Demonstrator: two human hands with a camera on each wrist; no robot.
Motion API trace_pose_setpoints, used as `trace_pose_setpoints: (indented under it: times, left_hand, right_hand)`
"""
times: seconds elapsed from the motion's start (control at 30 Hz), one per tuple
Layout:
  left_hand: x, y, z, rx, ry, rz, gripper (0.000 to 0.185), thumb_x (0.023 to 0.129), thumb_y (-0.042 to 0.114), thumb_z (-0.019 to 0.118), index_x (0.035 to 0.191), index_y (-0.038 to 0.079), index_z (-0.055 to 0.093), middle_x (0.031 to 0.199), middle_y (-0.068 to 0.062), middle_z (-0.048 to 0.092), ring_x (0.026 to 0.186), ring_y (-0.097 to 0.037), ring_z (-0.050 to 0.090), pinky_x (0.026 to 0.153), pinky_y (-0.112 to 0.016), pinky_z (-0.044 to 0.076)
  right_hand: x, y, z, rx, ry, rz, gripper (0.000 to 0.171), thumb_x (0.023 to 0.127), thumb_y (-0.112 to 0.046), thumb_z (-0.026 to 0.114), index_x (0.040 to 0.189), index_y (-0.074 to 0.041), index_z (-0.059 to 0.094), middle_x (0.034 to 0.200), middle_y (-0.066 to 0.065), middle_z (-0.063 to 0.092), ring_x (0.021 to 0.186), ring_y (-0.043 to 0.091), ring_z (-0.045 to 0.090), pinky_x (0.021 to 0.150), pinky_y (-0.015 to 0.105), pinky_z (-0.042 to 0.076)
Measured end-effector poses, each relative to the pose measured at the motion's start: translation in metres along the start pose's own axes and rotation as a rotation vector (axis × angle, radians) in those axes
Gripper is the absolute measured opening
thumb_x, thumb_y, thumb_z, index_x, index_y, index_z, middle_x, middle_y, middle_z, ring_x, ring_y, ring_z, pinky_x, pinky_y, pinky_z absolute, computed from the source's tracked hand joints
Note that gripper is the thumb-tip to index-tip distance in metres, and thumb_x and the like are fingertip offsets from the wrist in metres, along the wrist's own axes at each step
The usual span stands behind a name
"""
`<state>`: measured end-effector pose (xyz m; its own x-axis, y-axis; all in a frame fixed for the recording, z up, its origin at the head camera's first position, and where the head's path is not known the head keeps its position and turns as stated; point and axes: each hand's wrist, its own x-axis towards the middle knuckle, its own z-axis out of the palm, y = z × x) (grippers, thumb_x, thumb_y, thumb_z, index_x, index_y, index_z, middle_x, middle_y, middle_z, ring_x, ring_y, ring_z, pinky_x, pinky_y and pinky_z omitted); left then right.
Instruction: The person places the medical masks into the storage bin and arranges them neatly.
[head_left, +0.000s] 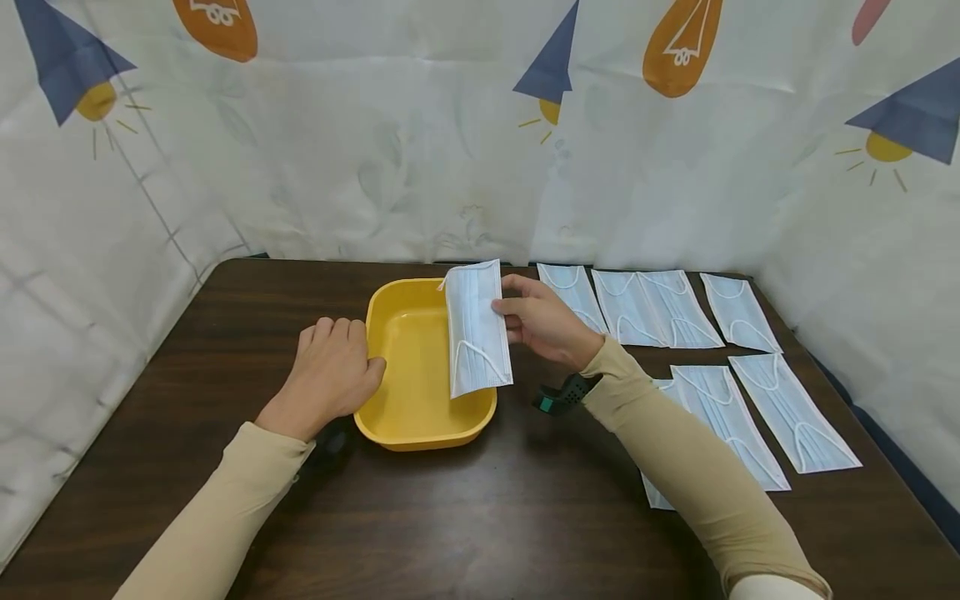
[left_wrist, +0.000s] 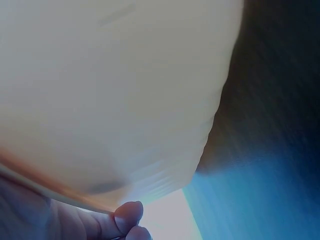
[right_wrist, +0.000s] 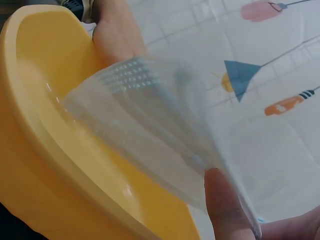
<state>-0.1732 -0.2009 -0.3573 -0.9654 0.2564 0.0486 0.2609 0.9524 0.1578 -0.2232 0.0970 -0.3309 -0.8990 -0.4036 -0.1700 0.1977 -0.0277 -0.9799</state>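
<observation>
Left hand (head_left: 326, 367): here it is at the left side, fingers curled over the rim and thumb lying along the inner side, clamped on the yellow tray (head_left: 401, 350); a hold like that probably steadies a light tray against sliding.
Yellow tray: sitting in the middle of the dark tabletop (head_left: 450, 533), mouth up, right between the two hands, so both reach it easily, I'd judge.
Right hand (head_left: 543, 321): and on the other side, thumb on the near face, fingers tucked behind, pinched together on the right long edge of the held mask (head_left: 480, 329); an edge pinch like this seems chosen to leave the pleats flat.
Held mask: up over the tray's right part, white ear loops hanging loose, its left side out over the tray's floor; whether its near end touches the rim, I cannot tell.
Far masks (head_left: 660, 308): four of them spread flat at the far right, the middle two meeting edge to edge; laid out singly, each likely offers a side to pinch.
Near masks (head_left: 795, 412): three more on the right, the leftmost mostly hidden under the right sleeve (head_left: 697, 458); all on the right hand's side, which presumably spares it a cross-reach.
Backdrop: a printed curtain (head_left: 337, 150) behind the table.
</observation>
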Motion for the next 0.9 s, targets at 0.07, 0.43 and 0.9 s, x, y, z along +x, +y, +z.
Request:
trace_pose_setpoints:
  times: [0.07, 0.43, 0.9]
  left_hand:
    - [0.0, 0.0, 0.0, -0.004, -0.002, -0.002, 0.033, 0.099, 0.029, 0.045, 0.101, -0.004, 0.051, 0.089, -0.015, 0.048, 0.091, -0.036, 0.039, 0.085, -0.05, 0.033]
    - [0.0, 0.0, 0.001, 0.0, 0.022, 0.0, 0.031, 0.097, 0.027, 0.044, 0.097, -0.004, 0.05, 0.086, -0.014, 0.047, 0.089, -0.035, 0.039, 0.081, -0.048, 0.034]
    - [0.001, 0.0, 0.001, 0.005, 0.012, -0.004, 0.032, 0.098, 0.028, 0.045, 0.098, -0.004, 0.052, 0.088, -0.014, 0.049, 0.092, -0.035, 0.041, 0.086, -0.051, 0.035]
  right_hand:
    - [0.003, 0.001, 0.003, 0.001, -0.003, 0.014, 0.024, 0.107, -0.004, 0.044, 0.13, -0.003, 0.048, 0.107, 0.007, 0.067, 0.087, 0.015, 0.073, 0.074, 0.031, 0.061]
    - [0.019, 0.001, 0.022, -0.025, -0.036, 0.059, 0.024, 0.106, -0.005, 0.045, 0.13, -0.004, 0.048, 0.111, 0.012, 0.067, 0.086, 0.018, 0.073, 0.072, 0.031, 0.061]
    - [0.037, 0.005, 0.055, -0.099, -0.08, 0.182, 0.03, 0.107, -0.007, 0.044, 0.137, -0.006, 0.048, 0.118, 0.013, 0.064, 0.094, 0.021, 0.069, 0.075, 0.029, 0.06]
